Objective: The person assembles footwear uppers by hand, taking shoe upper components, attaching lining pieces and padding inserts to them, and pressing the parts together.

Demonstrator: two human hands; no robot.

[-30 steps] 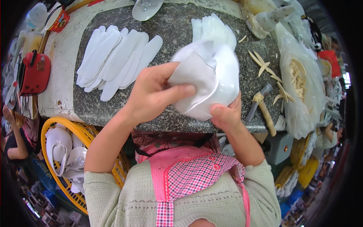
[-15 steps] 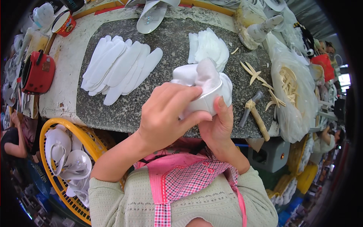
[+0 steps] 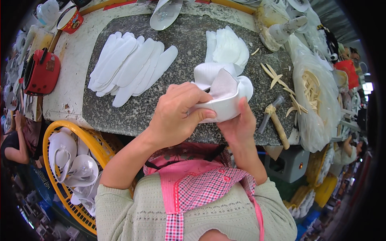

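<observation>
Both hands hold a white shoe upper (image 3: 228, 105) over the near part of the dark speckled slab (image 3: 185, 44). My left hand (image 3: 173, 109) grips its left edge, thumb outside and fingertips tucked inside the opening. From the right, my right hand (image 3: 240, 125) closes round the other side, its thumb pressed on the outer face; its other fingers are mostly hidden underneath. A greyish fabric lining shows inside the upper. Just beyond it lies a pile of small white pieces (image 3: 230, 49). Farther left is a spread stack of long white insoles (image 3: 128, 66).
A wooden-handled hammer (image 3: 278, 127) lies right of my hands, near thin cream strips (image 3: 280, 82) and a plastic bag (image 3: 321, 116) of similar strips. At left stand a red pot-like container (image 3: 45, 72) and a yellow basket (image 3: 76, 127) of white shoes. Other people sit at both sides.
The shoe upper has been tilted and turned in my hands, so its lining and opening show more. My right hand has shifted slightly right. The whole view has shifted a little.
</observation>
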